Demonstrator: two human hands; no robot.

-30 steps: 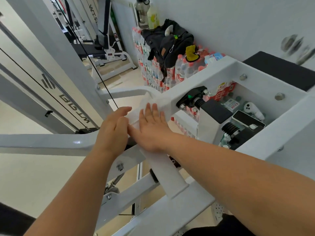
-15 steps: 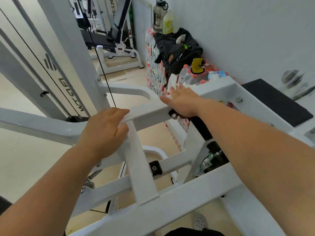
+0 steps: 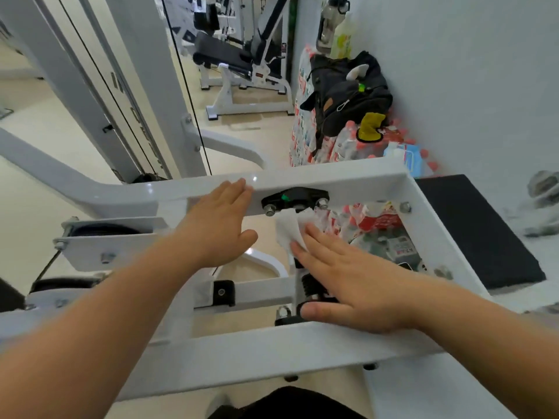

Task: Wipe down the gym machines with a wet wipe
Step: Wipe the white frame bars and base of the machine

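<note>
1. Head view, containers: shrink-wrapped packs of red-capped bottles (image 3: 332, 146) are stacked at upper right. A black fabric backpack (image 3: 348, 89) sits on them, its contents hidden.
2. Writing: the lettering on the pale grey machine upright (image 3: 151, 86), upper left, is too blurred to read.
3. The crumpled white wet wipe (image 3: 287, 231) lies at frame centre under the straight fingertips of the flat right hand (image 3: 354, 282), below the top crossbar of the white steel machine frame (image 3: 348, 173).
4. The left hand (image 3: 217, 225) is flat with fingers extended, resting on that crossbar.

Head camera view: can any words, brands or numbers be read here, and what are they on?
Nothing can be read clearly.
Dark lettering on the white upright: blurred.
Red print on the bottle packs: too small.
Red-and-white label seen through the frame: blurred.
Red sticker on the far bench: too small.
</note>
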